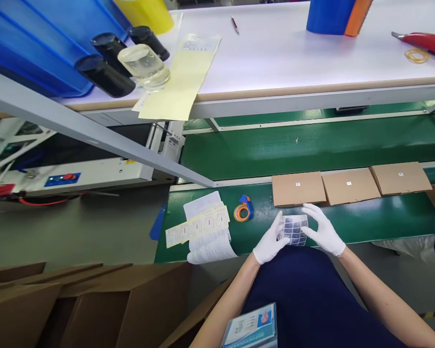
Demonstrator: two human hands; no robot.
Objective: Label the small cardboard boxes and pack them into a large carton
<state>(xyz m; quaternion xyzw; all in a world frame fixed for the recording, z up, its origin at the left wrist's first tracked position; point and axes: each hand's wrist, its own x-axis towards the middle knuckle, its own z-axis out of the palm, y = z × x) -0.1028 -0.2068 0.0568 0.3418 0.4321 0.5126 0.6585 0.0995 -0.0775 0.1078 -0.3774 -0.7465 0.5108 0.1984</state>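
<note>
Both my hands wear white gloves and hold a small sheet of dark printed labels (293, 229) over the near edge of the green bench (366, 220). My left hand (270, 241) pinches the sheet's left side. My right hand (322, 229) grips its right side with fingers curled over the top. Just beyond the sheet lies a flat brown cardboard box (299, 189) with a small white sticker.
Two more flat brown boxes (350, 186) (400, 178) sit in a row to the right. A tape roll with a blue dispenser (243, 210) and papers with label strips (203, 224) lie to the left. Large cartons (94, 304) stand on the floor at lower left. A white shelf (293, 53) above holds bottles, blue trays and a red tool.
</note>
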